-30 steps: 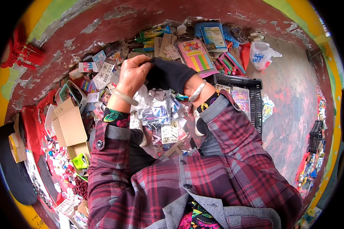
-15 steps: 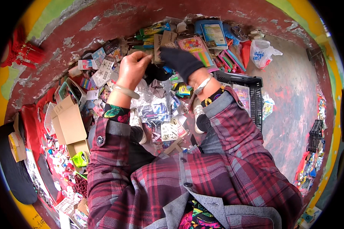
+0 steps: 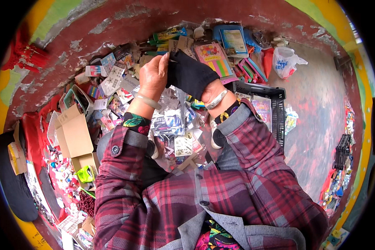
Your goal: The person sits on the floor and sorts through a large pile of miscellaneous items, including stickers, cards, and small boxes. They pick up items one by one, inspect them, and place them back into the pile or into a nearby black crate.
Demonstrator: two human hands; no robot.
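A black knit covering (image 3: 189,75), like a glove or a sock, is pulled over my right hand (image 3: 212,88) from the fingers to near the wrist. Only the heel of that hand shows bare, above a silver bangle (image 3: 216,99); its fingers are hidden in the dark fabric. My left hand (image 3: 154,75) is closed, thumb against fingers, right at the far left edge of the black fabric and pinching it. A pale bangle (image 3: 146,101) circles my left wrist. Below both hands lie clear plastic packets (image 3: 168,118) between my feet.
A black plastic crate (image 3: 278,104) stands to the right, a white plastic bag (image 3: 286,62) beyond it. Left are an open cardboard box (image 3: 75,133) and a green-rimmed basket (image 3: 81,100). Books and stationery (image 3: 212,56) pile against the peeling red wall (image 3: 162,16).
My hands have come together, and the black fabric that hung loose between them now sits close around my right hand. My left hand has moved slightly right to its edge.
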